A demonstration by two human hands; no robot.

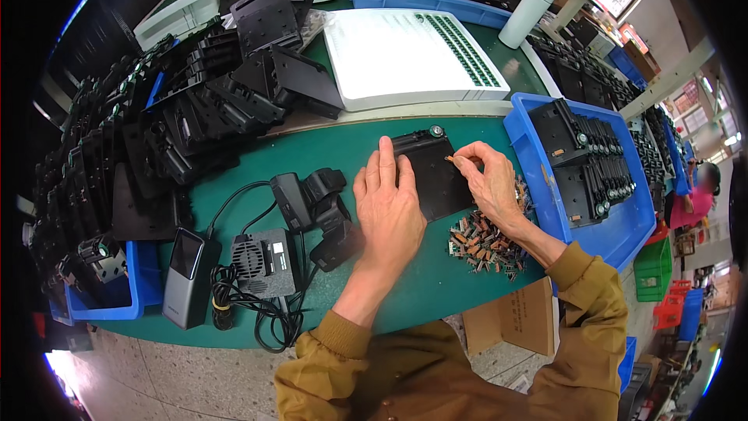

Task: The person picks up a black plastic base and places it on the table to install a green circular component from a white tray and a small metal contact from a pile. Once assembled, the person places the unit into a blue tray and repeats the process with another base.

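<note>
A flat black plastic housing (440, 183) with a small round metallic piece at its top edge lies on the green mat in front of me. My left hand (386, 203) rests flat on its left side, fingers stretched out. On the right, my right hand (491, 183) pinches a small orange-and-metal component (449, 158) between thumb and fingertip, over the upper right of the housing. Beneath my right wrist a loose heap of similar small components (483, 245) lies on the mat, partly hidden by the forearm.
A blue tray (530, 136) at right holds rows of black housings. More housings (218, 101) are piled at left, by a power bank (191, 273), a black-cased device (261, 261) and coiled cables (234, 292). Behind stand a white tray (389, 54) and a white bottle (526, 15).
</note>
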